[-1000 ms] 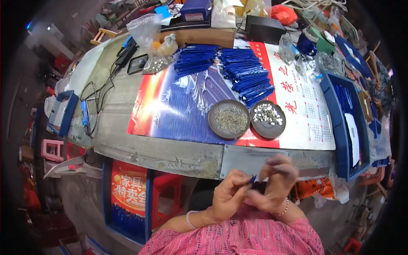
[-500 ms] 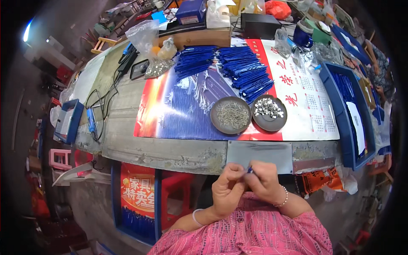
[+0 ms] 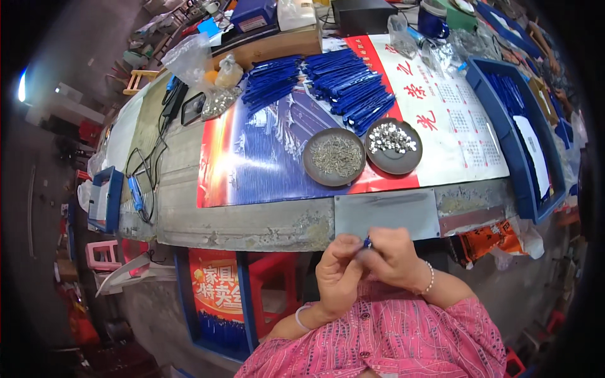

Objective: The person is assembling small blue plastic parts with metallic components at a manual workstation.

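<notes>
My left hand (image 3: 338, 275) and my right hand (image 3: 394, 259) meet in front of my chest, at the table's near edge. Both are closed, thumbs and fingertips pinched around a small dark-blue piece (image 3: 367, 242); most of it is hidden by the fingers. Just beyond them lies a grey metal plate (image 3: 387, 212) on the table edge. Farther off, a round dish of thin metal pins (image 3: 334, 157) stands beside a dish of small shiny metal bits (image 3: 394, 146). Two piles of long blue strips, a left pile (image 3: 272, 82) and a right pile (image 3: 350, 85), lie behind the dishes.
A calendar poster (image 3: 265, 183) covers the table's middle. At the right stands a long blue tray (image 3: 518, 142) with more strips; a smaller blue tray (image 3: 106, 198) sits far left. Below the left edge, another tray (image 3: 214, 299) rests beside a red stool (image 3: 274, 286). A blue-handled tool (image 3: 135, 192) has a cable.
The view has shifted and tilted slightly, so the table sits higher and turned. My hands stay together around the blue piece, with the right fingers curled further over it.
</notes>
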Available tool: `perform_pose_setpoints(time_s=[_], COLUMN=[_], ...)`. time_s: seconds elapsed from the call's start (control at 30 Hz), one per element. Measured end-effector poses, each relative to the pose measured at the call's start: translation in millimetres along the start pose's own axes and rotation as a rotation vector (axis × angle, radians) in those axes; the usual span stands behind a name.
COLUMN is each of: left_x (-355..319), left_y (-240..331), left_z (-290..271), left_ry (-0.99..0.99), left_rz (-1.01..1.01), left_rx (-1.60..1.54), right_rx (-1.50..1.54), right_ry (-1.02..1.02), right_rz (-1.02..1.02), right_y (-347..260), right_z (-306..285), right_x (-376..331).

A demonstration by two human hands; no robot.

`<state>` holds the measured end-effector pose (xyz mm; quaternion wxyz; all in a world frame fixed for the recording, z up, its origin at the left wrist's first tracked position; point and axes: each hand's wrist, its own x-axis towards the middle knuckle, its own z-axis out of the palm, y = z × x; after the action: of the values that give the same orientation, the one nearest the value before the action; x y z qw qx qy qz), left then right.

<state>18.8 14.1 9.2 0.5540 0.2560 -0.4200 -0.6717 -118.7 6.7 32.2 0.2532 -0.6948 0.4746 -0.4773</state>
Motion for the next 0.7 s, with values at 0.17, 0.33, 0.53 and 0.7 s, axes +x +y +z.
perform_pose_setpoints(time_s=[0.17, 0.33, 0.53, 0.7], left_x=[-1.8, 0.7, 12.8, 40.1], left_y=[0.5, 3.7, 0.7, 9.8], left_z=[2.3, 10.5, 9.8, -0.9], left_ry=[-0.015, -0.069, -0.102, -0.185], left_rz=[-0.083, -0.11, -0.207, -0.41], left_rx=[-0.18, -0.122, -0.035, 0.329], right_rx=[0.132, 0.118, 0.031, 0.028], right_ry=[0.101, 0.053, 0.054, 0.179], right_rz=[0.093, 0.144, 0.173, 0.304], right_y=[14.8, 20.9, 22.5, 37.4], right_z=[-8.9, -25.7, -40.1, -73.7], right_x=[-1.8, -7.5, -17.2, -38.1])
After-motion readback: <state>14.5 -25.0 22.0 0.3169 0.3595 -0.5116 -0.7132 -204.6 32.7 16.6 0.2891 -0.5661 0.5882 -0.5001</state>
